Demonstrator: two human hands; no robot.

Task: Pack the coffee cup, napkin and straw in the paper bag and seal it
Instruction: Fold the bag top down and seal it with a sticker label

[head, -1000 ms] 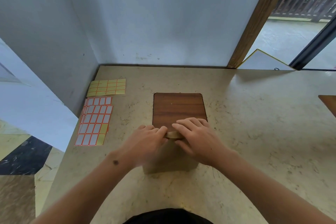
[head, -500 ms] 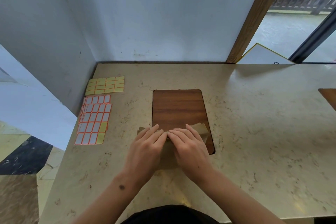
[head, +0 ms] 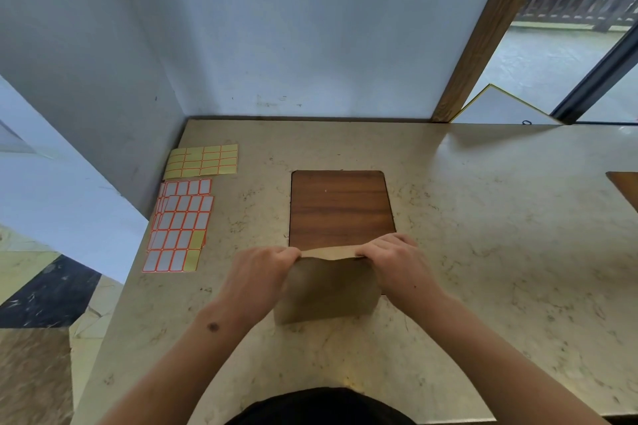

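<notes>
As hands pinch it: creased brown paper bag [head: 328, 290].

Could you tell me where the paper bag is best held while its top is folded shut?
Grip the paper bag at the two ends of its folded top edge, from above, as the left hand and right hand do; the bag stands upright, so this likely keeps the fold flat.

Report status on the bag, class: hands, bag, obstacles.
Both hands, left and right, pinching the paper bag top fold. Bag upright, no sticker on yet. Nothing in the way.
</notes>
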